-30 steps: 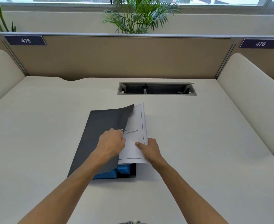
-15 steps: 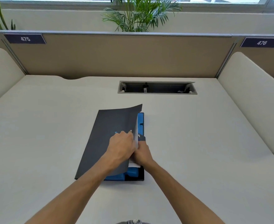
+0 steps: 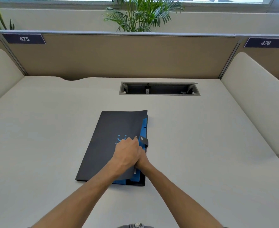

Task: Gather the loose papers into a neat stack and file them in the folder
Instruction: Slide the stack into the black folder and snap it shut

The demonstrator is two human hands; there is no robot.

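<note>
The left hand (image 3: pixel 127 155) pinches the edge of the thin dark cover of the folder (image 3: pixel 109 137) lying mid-desk (image 3: pixel 45 129), the right hand (image 3: pixel 142 160) is mostly hidden under it so its grip cannot be told, and the cover looks light and bendy, best held near the snap strap (image 3: pixel 144 140).

Both forearms are bare to the lower frame edge; no sleeves, watch, rings or gloves are visible. The left hand (image 3: pixel 127 155) and right hand (image 3: pixel 142 159) are uncovered. A grey garment with a small round metallic fastener (image 3: pixel 136 224) shows at bottom centre.
</note>
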